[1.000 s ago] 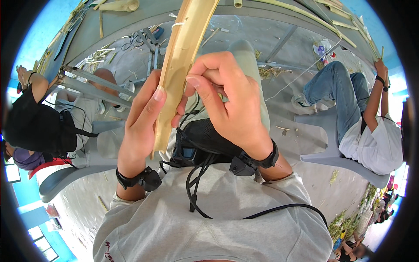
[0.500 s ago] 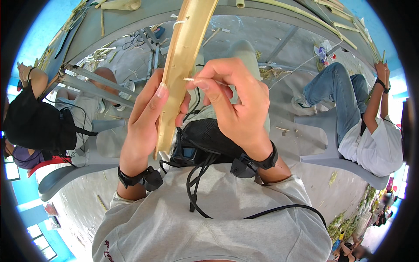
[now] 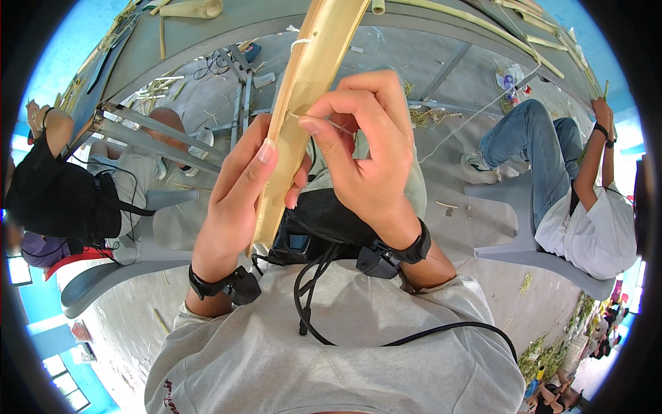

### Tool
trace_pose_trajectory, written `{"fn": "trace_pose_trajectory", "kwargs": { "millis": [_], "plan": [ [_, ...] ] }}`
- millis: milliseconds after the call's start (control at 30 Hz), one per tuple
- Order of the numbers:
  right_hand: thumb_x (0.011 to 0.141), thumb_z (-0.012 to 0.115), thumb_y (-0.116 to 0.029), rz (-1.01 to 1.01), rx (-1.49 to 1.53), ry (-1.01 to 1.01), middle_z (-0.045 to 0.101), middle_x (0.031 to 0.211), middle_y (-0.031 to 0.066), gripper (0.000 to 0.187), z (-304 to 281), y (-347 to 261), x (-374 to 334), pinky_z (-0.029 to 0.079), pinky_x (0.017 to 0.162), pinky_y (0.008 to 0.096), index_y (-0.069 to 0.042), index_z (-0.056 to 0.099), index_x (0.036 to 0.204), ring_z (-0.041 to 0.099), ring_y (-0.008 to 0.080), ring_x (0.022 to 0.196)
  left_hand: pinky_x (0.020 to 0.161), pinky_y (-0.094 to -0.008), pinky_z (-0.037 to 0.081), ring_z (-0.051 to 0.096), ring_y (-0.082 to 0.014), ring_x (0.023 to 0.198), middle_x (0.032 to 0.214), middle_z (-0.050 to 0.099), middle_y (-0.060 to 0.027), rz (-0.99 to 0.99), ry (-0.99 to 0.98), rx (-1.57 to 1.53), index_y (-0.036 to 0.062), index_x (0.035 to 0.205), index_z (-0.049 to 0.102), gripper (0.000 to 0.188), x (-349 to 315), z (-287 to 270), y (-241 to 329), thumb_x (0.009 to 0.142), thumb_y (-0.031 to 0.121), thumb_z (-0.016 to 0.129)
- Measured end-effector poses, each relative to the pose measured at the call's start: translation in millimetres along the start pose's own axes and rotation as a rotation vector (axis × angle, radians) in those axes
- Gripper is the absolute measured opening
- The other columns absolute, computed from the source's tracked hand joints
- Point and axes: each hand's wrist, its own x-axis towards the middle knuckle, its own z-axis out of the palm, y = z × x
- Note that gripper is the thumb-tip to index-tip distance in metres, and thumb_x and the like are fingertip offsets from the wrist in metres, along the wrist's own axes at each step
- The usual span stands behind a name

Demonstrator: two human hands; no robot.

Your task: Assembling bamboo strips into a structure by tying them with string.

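Bamboo (image 3: 289, 146) farther right now, in left hand (image 3: 234, 193), string (image 3: 294, 115) in right hand (image 3: 369, 155).

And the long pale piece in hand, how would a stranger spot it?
Find the grey table across the top, then come down to the left hand. It grips a pale, trough-shaped strip; unlike the canes on the table, it is held up, with white string over its left edge.

Bamboo strip (image 3: 310, 76) cropped at twelve o'clock
Behind it, fingers of the left hand (image 3: 233, 200) are partly hidden; the right hand (image 3: 372, 155) covers some thin cord (image 3: 294, 115); toward four o'clock, distant people (image 3: 605, 341) are too small to make out.
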Motion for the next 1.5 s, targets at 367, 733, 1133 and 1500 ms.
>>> {"fn": "trace_pose_trajectory", "kwargs": {
  "millis": [367,733,1133,1500],
  "plan": [
    [0.081,0.075,0.003,0.037,-0.005,-0.022,0.053,0.097,0.0084,0.016,2,0,-1,0.045,0.050,0.0260,-0.002,0.064,0.091,0.055,0.0122,0.058,0.065,-0.0225,0.043,0.051,-0.0091,0.075,0.092,0.057,-0.0070,0.022,0.000,0.024,-0.0013,0.126,0.050,0.045,-2,2,0,0.105,0.039,0.046],
    [0.079,0.075,0.006,0.108,0.063,0.023,0.053,0.098,0.0068,0.018,4,6,-7,0.043,0.050,0.0233,-0.002,0.065,0.092,0.053,0.0092,0.061,0.072,-0.0249,0.050,0.060,-0.0098,0.088,0.103,0.064,-0.0080,0.136,0.112,0.184,-0.0046,0.121,0.055,0.035,1,10,-1,0.103,0.026,0.055],
    [0.080,0.075,0.005,0.149,0.177,0.035,0.053,0.099,0.0057,0.018,8,7,-13,0.041,0.049,0.0218,-0.002,0.065,0.094,0.053,0.0077,0.065,0.074,-0.0321,0.063,0.071,-0.0175,0.087,0.099,0.068,-0.0128,0.333,0.167,0.137,-0.0073,0.107,0.057,0.017,18,-1,0,0.100,0.008,0.059],
    [0.082,0.081,-0.013,0.406,0.401,-0.236,0.054,0.072,0.0017,0.027,-7,24,-11,0.039,0.055,0.0237,-0.004,0.059,0.095,0.048,0.0070,0.064,0.069,-0.0225,0.052,0.064,-0.0072,0.084,0.093,0.067,-0.0056,0.518,0.281,0.507,-0.0017,0.099,0.057,0.004,35,-18,18,0.100,0.002,0.057]
  ]
}}
